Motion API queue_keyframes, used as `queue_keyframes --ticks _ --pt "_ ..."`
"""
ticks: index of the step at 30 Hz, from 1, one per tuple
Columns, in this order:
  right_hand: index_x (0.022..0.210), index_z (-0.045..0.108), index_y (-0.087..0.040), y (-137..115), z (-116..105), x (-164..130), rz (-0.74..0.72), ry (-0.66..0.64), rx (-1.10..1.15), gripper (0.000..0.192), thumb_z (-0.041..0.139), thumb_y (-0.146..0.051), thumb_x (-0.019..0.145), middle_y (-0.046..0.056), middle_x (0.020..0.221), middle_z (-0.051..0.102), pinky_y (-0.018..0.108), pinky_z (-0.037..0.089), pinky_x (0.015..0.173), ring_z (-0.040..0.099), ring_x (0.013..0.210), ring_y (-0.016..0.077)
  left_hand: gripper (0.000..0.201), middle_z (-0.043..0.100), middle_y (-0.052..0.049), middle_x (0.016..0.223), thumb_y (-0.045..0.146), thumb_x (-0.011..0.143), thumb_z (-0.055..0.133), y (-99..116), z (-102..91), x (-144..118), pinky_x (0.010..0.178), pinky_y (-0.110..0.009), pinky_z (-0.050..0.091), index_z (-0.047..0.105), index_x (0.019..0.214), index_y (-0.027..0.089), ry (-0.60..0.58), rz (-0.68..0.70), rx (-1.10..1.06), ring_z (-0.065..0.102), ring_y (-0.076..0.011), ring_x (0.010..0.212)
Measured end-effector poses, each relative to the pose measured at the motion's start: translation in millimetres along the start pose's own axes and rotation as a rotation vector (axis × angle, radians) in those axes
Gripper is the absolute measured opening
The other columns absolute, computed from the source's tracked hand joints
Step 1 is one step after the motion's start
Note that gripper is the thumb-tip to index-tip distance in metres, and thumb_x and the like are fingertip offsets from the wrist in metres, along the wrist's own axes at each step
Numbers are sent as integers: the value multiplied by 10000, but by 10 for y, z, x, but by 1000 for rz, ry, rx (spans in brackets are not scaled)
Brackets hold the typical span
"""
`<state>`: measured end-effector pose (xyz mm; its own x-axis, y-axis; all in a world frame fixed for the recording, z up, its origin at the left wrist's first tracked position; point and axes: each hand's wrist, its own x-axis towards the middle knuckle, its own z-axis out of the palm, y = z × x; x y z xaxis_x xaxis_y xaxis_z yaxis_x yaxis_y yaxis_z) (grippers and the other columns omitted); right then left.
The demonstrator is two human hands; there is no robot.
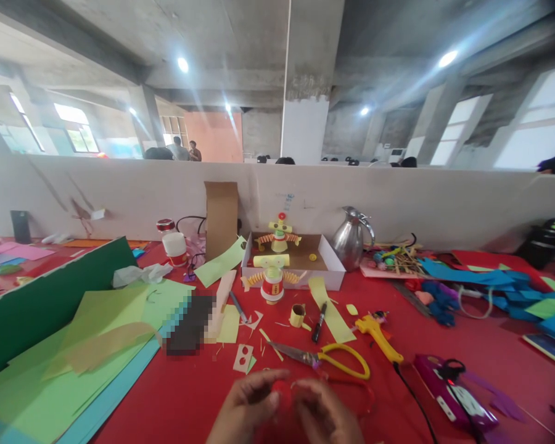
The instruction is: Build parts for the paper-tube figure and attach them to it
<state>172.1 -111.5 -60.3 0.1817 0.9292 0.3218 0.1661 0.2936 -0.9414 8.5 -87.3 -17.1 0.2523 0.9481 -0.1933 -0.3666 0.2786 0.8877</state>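
At the table's front edge my left hand point(250, 407) pinches a small round red piece point(283, 394) between thumb and fingers. My right hand point(326, 412) closes on its other side with bent fingers. Blur and the red cloth beneath hide what the piece is exactly. Just beyond lie scissors point(309, 357) with one yellow and one red handle, blades pointing left. A pink card with two round holes point(243, 357) lies ahead of my left hand. Farther off stands a paper figure point(272, 287) with pleated arms, and a similar figure point(280, 237) is behind it at the white box.
A yellow glue gun point(379, 338) and a purple power strip point(457, 394) lie right, with cords. Green and blue paper sheets point(120, 357) cover the left. A marker point(319, 322), yellow paper ring point(298, 316), white box point(328, 280) and metal jug point(350, 240) stand or lie ahead.
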Motion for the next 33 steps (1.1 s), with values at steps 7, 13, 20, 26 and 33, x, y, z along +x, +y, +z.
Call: queue_keyframes --ticks 7,13,20,26,33 --pt "1150 696 -148 87 -976 560 -231 -158 -916 366 465 -196 869 188 1152 678 580 472 986 617 1087 347 419 705 -42 860 423 687 783 434 -512 -37 776 -276 509 723 1013 168 334 215 360 640 -165 802" --pt "1222 648 -159 267 -1254 521 -243 -353 -1005 378 430 -270 935 161 1178 664 513 500 969 607 1104 329 353 682 -42 835 363 773 653 326 -940 48 720 -314 506 683 1060 160 404 293 868 632 -176 724" --pt "1205 634 -159 292 -1429 443 -242 -334 -1041 361 406 -262 945 150 1157 660 497 496 965 615 1079 312 343 652 -96 1097 329 878 527 286 -1170 51 924 -344 483 715 1120 174 409 414 1153 623 -223 1020" --pt "1198 633 -140 331 -1486 417 -258 -322 -1086 353 418 -261 946 150 1136 661 481 499 943 615 1052 309 424 614 -85 1145 323 880 540 231 -1193 -41 864 -325 521 644 1267 187 557 430 1143 639 -177 894" --pt "1210 632 -152 314 -1429 379 -291 -261 -1147 369 425 -222 913 148 1093 663 474 507 891 612 1008 311 310 628 -105 1117 263 837 599 239 -1099 -27 882 -345 524 728 1107 181 469 405 1331 630 -228 988"
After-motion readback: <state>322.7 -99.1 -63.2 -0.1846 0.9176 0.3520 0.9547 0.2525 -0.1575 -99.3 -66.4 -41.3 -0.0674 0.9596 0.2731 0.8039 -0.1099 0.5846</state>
